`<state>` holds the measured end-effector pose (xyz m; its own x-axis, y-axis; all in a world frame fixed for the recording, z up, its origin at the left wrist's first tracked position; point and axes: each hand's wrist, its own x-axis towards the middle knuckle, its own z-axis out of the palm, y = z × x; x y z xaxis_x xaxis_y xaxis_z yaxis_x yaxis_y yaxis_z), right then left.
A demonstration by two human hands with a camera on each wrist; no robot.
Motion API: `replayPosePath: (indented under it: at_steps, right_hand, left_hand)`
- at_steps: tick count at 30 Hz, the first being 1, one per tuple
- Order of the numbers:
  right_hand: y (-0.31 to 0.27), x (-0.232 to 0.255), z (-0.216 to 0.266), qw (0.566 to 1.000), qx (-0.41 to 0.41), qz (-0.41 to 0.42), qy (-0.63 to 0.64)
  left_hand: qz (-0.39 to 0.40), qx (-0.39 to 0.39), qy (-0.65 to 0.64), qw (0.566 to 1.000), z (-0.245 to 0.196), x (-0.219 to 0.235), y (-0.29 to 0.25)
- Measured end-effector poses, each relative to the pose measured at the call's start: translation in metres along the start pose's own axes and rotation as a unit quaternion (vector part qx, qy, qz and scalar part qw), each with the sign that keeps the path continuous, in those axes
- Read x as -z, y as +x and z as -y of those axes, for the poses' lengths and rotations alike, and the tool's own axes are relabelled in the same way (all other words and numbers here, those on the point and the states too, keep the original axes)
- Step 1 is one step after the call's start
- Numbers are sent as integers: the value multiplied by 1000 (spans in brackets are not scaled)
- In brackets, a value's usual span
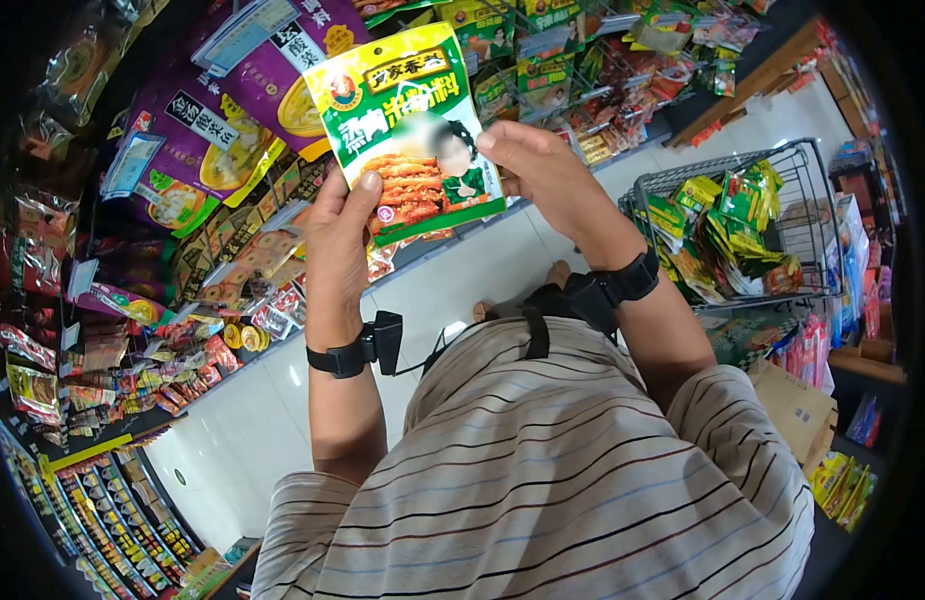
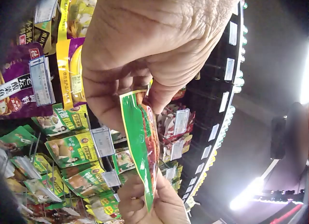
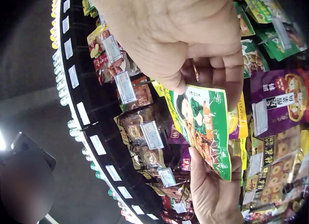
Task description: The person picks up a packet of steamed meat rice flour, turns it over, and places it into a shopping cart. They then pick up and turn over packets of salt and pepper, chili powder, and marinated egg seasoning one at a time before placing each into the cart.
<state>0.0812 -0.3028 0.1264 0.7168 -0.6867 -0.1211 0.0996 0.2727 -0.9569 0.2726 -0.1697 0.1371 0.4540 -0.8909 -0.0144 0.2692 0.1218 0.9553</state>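
Note:
A green and yellow seasoning packet [image 1: 407, 140], its printed front facing up, is held between both hands in the head view. The left hand [image 1: 340, 225] pinches its lower left edge, thumb on the front and fingers behind. At the right edge, the right hand [image 1: 547, 175] pinches it with thumb and fingers. The left wrist view shows the packet [image 2: 140, 142] nearly edge-on below the left hand [image 2: 149, 45]. In the right wrist view the packet [image 3: 207, 127] hangs between the right hand [image 3: 178, 35] and the left hand [image 3: 212, 190].
Purple packets [image 1: 197, 140] hang on the shelf at the left, with price tags in front. More green packets [image 1: 547, 80] hang beyond the hands. A wire cart [image 1: 832, 235] holding several green and yellow packets stands at the right. Tiled floor [image 1: 252, 420] runs between shelf and person.

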Motion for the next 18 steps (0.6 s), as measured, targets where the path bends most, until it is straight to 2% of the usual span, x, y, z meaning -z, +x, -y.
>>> replayPosePath:
  at_steps: [7, 10, 13, 18]
  right_hand:
    - [4, -1, -3, 999, 5, 17, -33]
    - [5, -7, 0, 999, 6, 4, -36]
    - [8, -8, -4, 999, 10, -11, -32]
    - [15, -2, -12, 999, -3, -12, -37]
  left_hand:
    - [3, 22, 40, 999, 1, 9, 2]
    - [-7, 18, -34, 999, -4, -3, 1]
    - [1, 27, -43, 999, -8, -3, 1]
    - [4, 40, 16, 999, 1, 14, 7]
